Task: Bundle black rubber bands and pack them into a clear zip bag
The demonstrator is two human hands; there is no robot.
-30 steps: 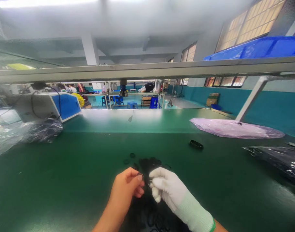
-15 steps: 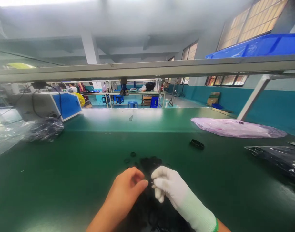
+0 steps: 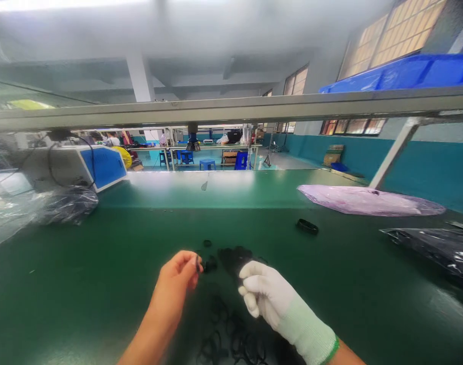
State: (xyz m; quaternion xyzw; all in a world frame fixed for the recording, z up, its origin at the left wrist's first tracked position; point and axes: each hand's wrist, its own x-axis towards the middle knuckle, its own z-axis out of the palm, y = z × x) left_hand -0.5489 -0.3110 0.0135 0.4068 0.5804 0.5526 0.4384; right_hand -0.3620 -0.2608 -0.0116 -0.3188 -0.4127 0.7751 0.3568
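My bare left hand point(image 3: 178, 274) is closed in a pinch on a small black ring point(image 3: 198, 263), held by its edge over the green table. My right hand point(image 3: 265, 291), in a white knit glove, has its fingers curled together; whatever lies between them is hidden. Just beyond the gloved fingers sits a dark heap of black pieces point(image 3: 233, 256). Several loose black rings point(image 3: 235, 339) are spread on the table nearest me, below and between my wrists. One more small ring point(image 3: 207, 243) lies apart, past my left fingertips.
A black oval band point(image 3: 307, 226) lies to the right. Beyond it are a pink plastic-wrapped bundle point(image 3: 368, 199) and a shiny black bag point(image 3: 436, 253). Clear plastic point(image 3: 64, 205) and a blue-sided machine point(image 3: 106, 166) stand left. A shelf beam point(image 3: 231, 111) crosses overhead.
My left hand has moved left, away from the gloved hand, and a black ring now shows in its pinch. The right hand stays nearly where it was. More rings are uncovered below.
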